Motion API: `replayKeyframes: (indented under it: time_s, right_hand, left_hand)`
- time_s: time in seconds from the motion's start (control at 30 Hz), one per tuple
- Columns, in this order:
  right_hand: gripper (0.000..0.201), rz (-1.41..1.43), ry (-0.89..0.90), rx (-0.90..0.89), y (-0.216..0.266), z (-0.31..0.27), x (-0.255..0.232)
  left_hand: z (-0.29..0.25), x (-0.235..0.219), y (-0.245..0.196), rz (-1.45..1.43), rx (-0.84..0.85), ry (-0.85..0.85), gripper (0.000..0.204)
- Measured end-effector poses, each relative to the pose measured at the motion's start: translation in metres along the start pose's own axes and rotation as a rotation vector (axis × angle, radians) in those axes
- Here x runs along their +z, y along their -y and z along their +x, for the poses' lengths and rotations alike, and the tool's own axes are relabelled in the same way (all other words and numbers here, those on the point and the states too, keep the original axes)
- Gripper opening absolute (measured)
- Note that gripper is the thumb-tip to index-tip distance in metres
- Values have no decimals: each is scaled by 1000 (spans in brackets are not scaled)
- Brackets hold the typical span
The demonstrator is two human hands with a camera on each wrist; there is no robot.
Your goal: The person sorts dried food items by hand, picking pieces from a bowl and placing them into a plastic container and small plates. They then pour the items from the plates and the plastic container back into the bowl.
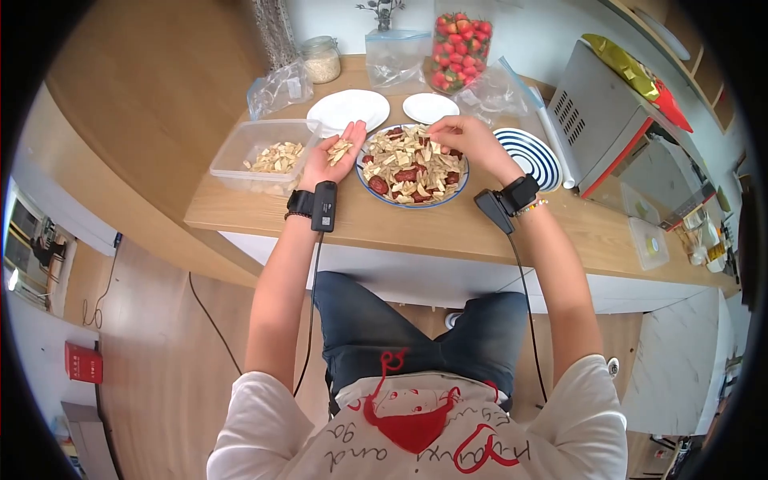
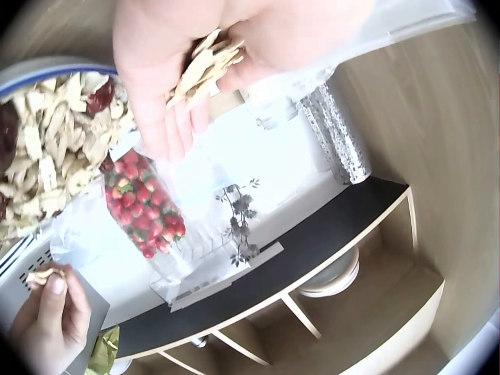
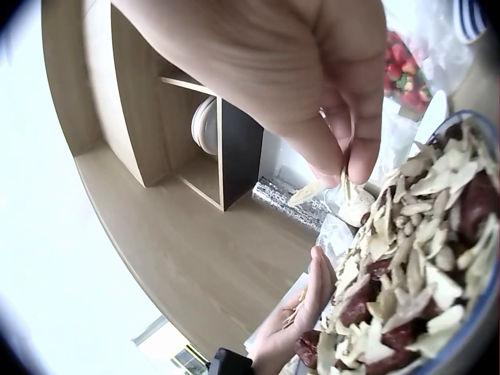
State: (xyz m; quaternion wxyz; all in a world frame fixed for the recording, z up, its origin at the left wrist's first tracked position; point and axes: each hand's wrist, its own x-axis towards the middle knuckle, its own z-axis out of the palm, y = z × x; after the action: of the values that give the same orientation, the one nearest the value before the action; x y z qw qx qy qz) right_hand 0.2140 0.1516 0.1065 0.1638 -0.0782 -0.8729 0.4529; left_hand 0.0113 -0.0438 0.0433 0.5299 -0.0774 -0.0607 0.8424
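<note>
My left hand [image 1: 335,157] is turned palm up and carries a small heap of pale dried slices [image 2: 205,72], its fingers stretched out. It lies between the plastic tub [image 1: 226,178] and the blue-rimmed bowl [image 1: 362,178]. My right hand [image 1: 478,144] is over the bowl's right side. Its thumb and fingertips pinch a few dried slices [image 3: 344,187], which stick out below the fingers in the right wrist view. The bowl is heaped with the same kind of slices, and wrinkled dark red dates [image 1: 378,185] show among them. More slices [image 1: 276,158] lie in the tub.
Two white plates [image 1: 349,110] sit behind the bowl, and a blue-striped plate [image 1: 528,157] to its right. Farther back stand a tall container of strawberries [image 1: 462,50], a glass jar [image 1: 322,60] and clear bags [image 1: 280,90]. A microwave [image 1: 640,152] stands at right.
</note>
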Motion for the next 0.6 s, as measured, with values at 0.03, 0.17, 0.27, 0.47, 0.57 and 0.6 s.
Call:
replayKeyframes:
  time_s: [0.03,0.17,0.27,0.47,0.57,0.6]
  right_hand:
    - [17,22,-13,-43,-1,5,2]
    - [19,213,-44,-135,15,22,12]
    - [21,65,-62,-171,37,28,21]
    - [20,-31,20,-270,32,44,29]
    - [19,-17,-26,-293,30,43,30]
    - [19,-3,-22,-280,29,42,31]
  left_hand:
    - [-2,4,3,1,23,-18,37]
    - [-10,28,28,56,29,-29,34]
    - [-3,36,49,107,5,-106,33]
    - [-5,39,89,1268,208,-80,32]
    - [9,26,86,838,112,-19,25]
    - [12,24,84,572,57,-16,23]
